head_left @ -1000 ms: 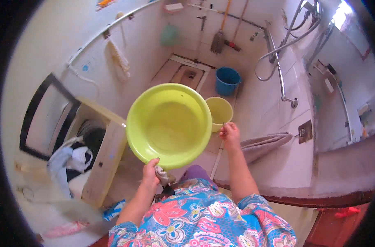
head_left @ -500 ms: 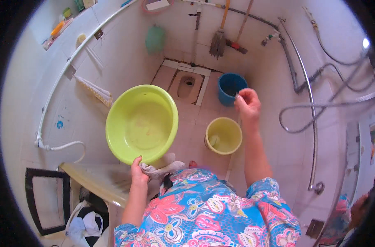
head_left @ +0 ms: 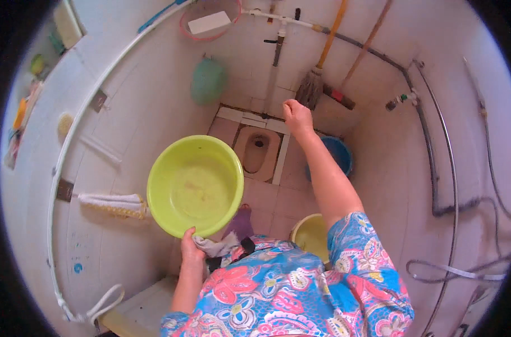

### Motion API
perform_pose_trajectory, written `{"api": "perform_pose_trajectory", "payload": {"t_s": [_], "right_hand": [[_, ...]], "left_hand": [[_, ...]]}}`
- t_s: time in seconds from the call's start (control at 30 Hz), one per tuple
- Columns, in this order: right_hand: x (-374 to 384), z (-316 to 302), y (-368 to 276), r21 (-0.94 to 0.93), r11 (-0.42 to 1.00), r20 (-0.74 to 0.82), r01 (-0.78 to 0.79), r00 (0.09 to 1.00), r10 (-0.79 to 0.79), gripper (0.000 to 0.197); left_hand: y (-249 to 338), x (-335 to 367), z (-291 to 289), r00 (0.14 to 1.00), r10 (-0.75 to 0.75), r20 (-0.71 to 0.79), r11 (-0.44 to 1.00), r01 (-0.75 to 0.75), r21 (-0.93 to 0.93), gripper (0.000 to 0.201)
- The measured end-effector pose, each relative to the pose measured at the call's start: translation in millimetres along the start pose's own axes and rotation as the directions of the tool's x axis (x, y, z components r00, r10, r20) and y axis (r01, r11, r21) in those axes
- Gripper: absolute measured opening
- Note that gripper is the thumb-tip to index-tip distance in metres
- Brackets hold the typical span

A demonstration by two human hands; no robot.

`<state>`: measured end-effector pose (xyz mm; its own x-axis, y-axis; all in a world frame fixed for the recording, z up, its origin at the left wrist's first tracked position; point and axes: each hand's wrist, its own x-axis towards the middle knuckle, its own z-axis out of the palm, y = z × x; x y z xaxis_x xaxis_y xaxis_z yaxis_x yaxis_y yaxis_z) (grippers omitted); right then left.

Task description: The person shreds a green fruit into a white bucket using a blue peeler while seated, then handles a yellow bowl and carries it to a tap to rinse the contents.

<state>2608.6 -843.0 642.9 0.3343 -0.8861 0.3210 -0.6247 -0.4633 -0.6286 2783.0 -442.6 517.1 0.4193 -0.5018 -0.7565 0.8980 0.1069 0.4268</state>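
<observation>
My left hand [head_left: 191, 247] grips the near rim of a wide lime-green basin [head_left: 195, 188], its thumb over the edge. The basin is tilted and shows a stained bottom. A crumpled greyish cloth [head_left: 217, 245] hangs beside that hand, just under the rim; whether the fingers hold it too I cannot tell. My right hand [head_left: 298, 118] is stretched forward above the far floor with its fingers pinched together. Anything between those fingers is too small to make out.
A squat toilet [head_left: 258, 154] is set in the tiled floor ahead. A blue bucket [head_left: 341, 154] and a yellow bucket [head_left: 310, 238] stand on the right, partly behind my arm. A mop [head_left: 310, 90] leans at the back wall; a towel [head_left: 112, 205] hangs left.
My right hand has moved forward and left, from near the blue bucket to beyond it. The view has shifted, and the yellow bucket is now partly covered. My left hand keeps the basin.
</observation>
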Motion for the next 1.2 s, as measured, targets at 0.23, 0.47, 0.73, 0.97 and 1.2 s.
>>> {"api": "perform_pose_trajectory", "payload": {"t_s": [0.23,0.47,0.73,0.97,1.2], "right_hand": [[96.8,19.4,1.0,0.603,0.732,0.267,-0.317,0.945,0.189,0.010],[173.5,80.6,77.0,0.467,0.871,0.274,-0.155,0.961,0.024,0.030],[243.5,31.0,97.8,0.680,0.383,0.642,-0.625,0.760,0.101,0.020],[230.4,-105.0,201.9,0.785,0.285,0.538,-0.550,0.833,0.125,0.019],[152.8,-278.0,269.9,0.902,0.378,0.066,-0.208,0.932,0.356,0.016]], "left_hand": [[68.0,98.2,102.7,0.999,-0.044,0.007,0.996,0.044,0.083,0.037],[68.1,151.3,187.3,1.000,0.003,0.024,0.986,-0.007,0.165,0.045],[29.9,171.3,242.7,0.999,0.011,-0.043,0.995,-0.007,0.100,0.042],[-35.5,204.1,289.1,0.996,-0.033,-0.089,0.992,0.043,0.120,0.034],[-81.7,204.2,383.9,0.973,-0.233,-0.008,0.944,0.228,0.239,0.042]]}}
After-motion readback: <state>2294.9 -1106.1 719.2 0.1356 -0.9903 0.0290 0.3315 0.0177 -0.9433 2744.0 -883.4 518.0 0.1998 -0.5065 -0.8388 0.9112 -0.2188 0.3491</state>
